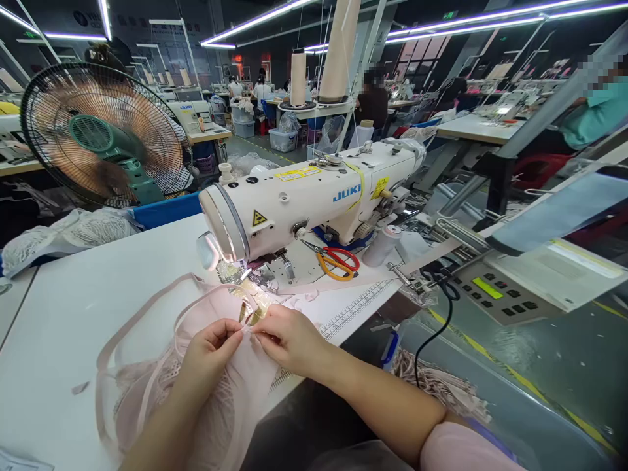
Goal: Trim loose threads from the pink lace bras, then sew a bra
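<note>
A pale pink bra (220,418) with lace panels and long straps lies across the white table and hangs over its front edge. My left hand (210,353) pinches its fabric between thumb and forefinger. Close beside it, my right hand (289,337) pinches the same edge, the fingertips of both hands almost touching. Both hands are just in front of the lit needle area of a white JUKI sewing machine (314,196). The exact bit of fabric between the fingertips is too small to make out.
Scissors (338,261) with red and orange handles lie by the machine, near a thread spool (383,245). A fan (105,134) stands at left. At right are a control panel (495,291) and a bin (490,392) of pink strips. Other people sit farther back.
</note>
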Demonstrator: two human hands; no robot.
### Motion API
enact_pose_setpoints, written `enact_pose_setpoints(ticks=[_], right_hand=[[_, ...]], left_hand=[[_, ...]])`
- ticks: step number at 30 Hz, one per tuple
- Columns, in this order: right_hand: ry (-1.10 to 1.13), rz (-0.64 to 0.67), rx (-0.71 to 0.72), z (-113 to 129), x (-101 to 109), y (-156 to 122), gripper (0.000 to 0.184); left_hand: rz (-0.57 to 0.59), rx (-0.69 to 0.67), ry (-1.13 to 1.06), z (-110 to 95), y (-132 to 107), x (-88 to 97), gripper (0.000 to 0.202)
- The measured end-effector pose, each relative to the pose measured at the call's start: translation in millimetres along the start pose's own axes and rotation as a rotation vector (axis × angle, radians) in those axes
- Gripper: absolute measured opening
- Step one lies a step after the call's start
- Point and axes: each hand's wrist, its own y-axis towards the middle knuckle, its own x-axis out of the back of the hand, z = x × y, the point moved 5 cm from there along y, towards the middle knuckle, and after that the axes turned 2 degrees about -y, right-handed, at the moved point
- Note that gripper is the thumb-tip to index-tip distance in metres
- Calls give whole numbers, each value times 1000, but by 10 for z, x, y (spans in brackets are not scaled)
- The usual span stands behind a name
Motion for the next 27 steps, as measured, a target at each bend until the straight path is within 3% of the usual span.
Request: enact_pose_setpoints(ticks=[10, 27], right_hand=[[-127, 75, 67, 58, 42, 63, 12], [-157, 66, 60, 77, 42, 55, 14]], left_hand=[[-20, -34, 55, -52, -8, -9, 19], [-4, -41, 23, -52, -9, -16, 20]])
